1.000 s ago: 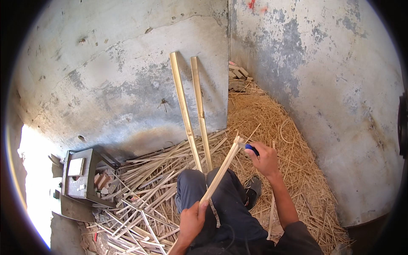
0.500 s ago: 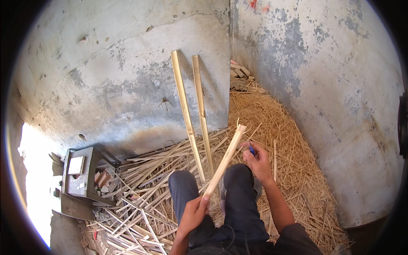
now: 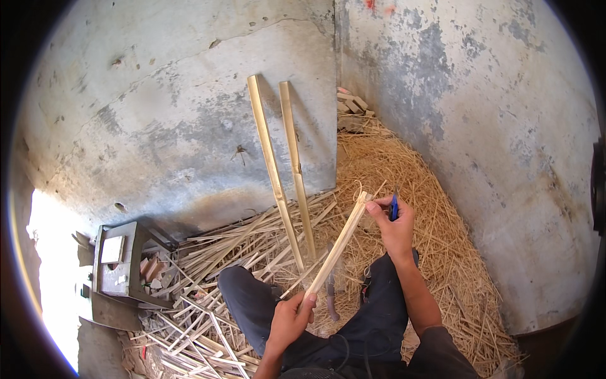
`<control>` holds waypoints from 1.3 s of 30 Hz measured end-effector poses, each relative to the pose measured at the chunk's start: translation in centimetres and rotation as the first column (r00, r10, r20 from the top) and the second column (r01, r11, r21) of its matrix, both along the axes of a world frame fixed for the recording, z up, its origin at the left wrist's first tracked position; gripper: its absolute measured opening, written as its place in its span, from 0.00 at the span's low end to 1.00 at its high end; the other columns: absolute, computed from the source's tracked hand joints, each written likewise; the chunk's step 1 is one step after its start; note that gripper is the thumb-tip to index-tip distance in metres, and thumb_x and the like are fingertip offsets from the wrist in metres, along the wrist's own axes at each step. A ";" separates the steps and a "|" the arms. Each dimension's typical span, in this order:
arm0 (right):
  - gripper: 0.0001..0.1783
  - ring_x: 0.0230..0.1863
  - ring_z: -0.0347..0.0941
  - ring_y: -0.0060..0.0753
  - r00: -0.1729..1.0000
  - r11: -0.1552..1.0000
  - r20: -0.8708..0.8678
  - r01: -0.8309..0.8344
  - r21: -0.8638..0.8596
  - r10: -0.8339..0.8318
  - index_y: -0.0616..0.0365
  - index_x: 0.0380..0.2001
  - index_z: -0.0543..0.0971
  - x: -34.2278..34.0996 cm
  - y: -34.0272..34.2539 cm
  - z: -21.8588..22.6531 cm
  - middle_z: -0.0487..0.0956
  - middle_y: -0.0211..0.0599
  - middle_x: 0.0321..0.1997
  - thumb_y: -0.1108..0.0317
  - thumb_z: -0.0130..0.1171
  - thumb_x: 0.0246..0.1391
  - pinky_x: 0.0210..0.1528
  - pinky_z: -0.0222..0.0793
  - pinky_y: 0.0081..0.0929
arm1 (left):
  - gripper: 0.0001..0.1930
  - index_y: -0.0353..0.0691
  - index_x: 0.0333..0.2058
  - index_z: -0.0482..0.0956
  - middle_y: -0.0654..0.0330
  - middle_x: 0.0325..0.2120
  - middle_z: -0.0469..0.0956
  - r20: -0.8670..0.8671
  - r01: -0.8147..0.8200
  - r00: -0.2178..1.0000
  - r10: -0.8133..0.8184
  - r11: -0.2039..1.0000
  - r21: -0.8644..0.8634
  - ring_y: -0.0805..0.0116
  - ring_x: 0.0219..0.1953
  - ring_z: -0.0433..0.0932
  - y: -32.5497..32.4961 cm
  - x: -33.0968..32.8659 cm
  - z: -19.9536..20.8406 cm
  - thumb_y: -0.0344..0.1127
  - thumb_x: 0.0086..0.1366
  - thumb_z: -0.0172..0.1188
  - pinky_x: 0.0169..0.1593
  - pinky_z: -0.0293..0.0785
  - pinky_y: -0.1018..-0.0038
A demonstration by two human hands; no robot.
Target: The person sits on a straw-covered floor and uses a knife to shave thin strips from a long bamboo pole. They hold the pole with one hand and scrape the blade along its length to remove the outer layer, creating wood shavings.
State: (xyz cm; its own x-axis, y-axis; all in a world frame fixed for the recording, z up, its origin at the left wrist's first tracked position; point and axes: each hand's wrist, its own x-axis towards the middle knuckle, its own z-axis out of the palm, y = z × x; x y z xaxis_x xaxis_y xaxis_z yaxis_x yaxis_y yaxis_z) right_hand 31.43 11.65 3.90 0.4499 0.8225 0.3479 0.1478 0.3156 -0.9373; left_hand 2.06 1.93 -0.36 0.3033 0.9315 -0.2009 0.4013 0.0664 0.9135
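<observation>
A bundle of pale split bamboo strips [image 3: 339,246] slants up and away from me, with thin curled slivers at its far end. Closed around its near end is my left hand [image 3: 292,321]. My right hand [image 3: 394,228] is at the far end, thumb and fingertips against the strip tips. A small blue-handled tool [image 3: 394,208] is held in its curled fingers; a thin dark point sticks up from it, and its exact kind is unclear. One loose strip [image 3: 307,276] juts out beside the bundle, above my left hand.
Two long split bamboo poles [image 3: 276,170] [image 3: 295,164] lean against the worn wall. Loose strips [image 3: 214,252] cover the floor to the left, shavings [image 3: 435,252] to the right. At far left is a dark wooden stool [image 3: 126,278] on its side. A curved brownish rod [image 3: 331,300] stands between my knees.
My right hand has moved up and right, closing onto the bundle's far end. My knees have spread apart, uncovering the curved rod. The view has shifted slightly.
</observation>
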 end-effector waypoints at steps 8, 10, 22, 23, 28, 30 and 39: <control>0.11 0.29 0.73 0.12 0.973 0.992 0.208 0.114 -0.062 -0.098 0.64 0.38 0.87 -0.3 -0.6 0.1 0.84 0.25 0.29 0.65 0.73 0.67 0.33 0.67 0.18 | 0.22 0.33 0.35 0.84 0.58 0.14 0.78 -0.045 -0.014 0.999 0.021 0.991 0.136 0.66 0.17 0.78 0.0 0.5 -0.7 0.48 0.82 0.57 0.28 0.74 0.68; 0.13 0.26 0.69 0.11 0.983 0.996 0.164 0.081 0.028 -0.084 0.64 0.38 0.87 -0.1 -0.1 -0.5 0.85 0.27 0.30 0.63 0.71 0.68 0.29 0.63 0.20 | 0.23 0.33 0.35 0.84 0.58 0.14 0.78 -0.035 -0.010 0.999 0.014 0.992 0.126 0.67 0.17 0.78 0.1 0.5 -0.9 0.48 0.82 0.57 0.28 0.73 0.69; 0.09 0.19 0.57 0.10 0.656 0.923 -0.668 -0.361 0.130 0.351 0.58 0.49 0.78 2.4 1.1 -2.8 0.84 0.32 0.38 0.63 0.59 0.77 0.21 0.51 0.17 | 0.25 0.39 0.33 0.76 0.70 0.15 0.68 0.378 0.179 0.924 -0.060 0.941 -0.288 0.82 0.16 0.62 0.9 -0.3 -2.8 0.52 0.87 0.48 0.21 0.59 0.79; 0.09 0.19 0.56 0.09 0.593 0.927 -0.727 -0.333 0.171 0.347 0.58 0.48 0.79 2.5 1.2 -2.7 0.84 0.33 0.38 0.64 0.58 0.77 0.21 0.51 0.16 | 0.24 0.39 0.34 0.76 0.70 0.16 0.67 0.416 0.185 0.909 -0.031 0.924 -0.334 0.82 0.16 0.62 0.9 -0.5 -2.8 0.51 0.87 0.48 0.22 0.59 0.78; 0.08 0.31 0.76 0.22 0.969 0.963 -0.093 -0.239 -0.123 0.228 0.60 0.46 0.82 3.6 1.6 -3.9 0.86 0.37 0.43 0.68 0.66 0.68 0.37 0.73 0.24 | 0.26 0.41 0.34 0.72 0.69 0.20 0.67 0.423 0.185 0.906 -0.033 0.928 -0.324 0.81 0.17 0.63 1.2 -1.4 -3.1 0.55 0.87 0.44 0.22 0.60 0.80; 0.11 0.39 0.82 0.27 0.923 0.947 0.301 -0.157 -0.280 0.242 0.61 0.47 0.83 3.4 1.5 -4.3 0.87 0.38 0.44 0.70 0.68 0.64 0.46 0.78 0.30 | 0.26 0.42 0.34 0.71 0.70 0.21 0.67 0.426 0.157 0.905 -0.016 0.941 -0.299 0.81 0.19 0.63 1.4 -1.2 -3.0 0.56 0.87 0.43 0.23 0.61 0.79; 0.21 0.47 0.85 0.27 0.916 0.904 0.057 -0.379 -0.198 0.397 0.63 0.59 0.82 -0.3 -0.5 -1.3 0.90 0.39 0.49 0.64 0.70 0.68 0.53 0.79 0.30 | 0.27 0.45 0.34 0.68 0.71 0.24 0.65 0.390 0.165 0.918 -0.078 0.967 -0.196 0.82 0.18 0.58 2.8 -0.6 -1.4 0.59 0.87 0.39 0.22 0.59 0.80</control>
State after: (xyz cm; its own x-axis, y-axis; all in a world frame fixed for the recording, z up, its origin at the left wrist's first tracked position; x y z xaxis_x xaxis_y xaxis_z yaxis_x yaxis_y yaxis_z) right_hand 31.11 11.10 2.65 0.0550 0.9776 0.2031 0.1377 0.1941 -0.9713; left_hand 1.46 4.70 -1.71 0.5048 0.8277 -0.2452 0.0492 0.2560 0.9654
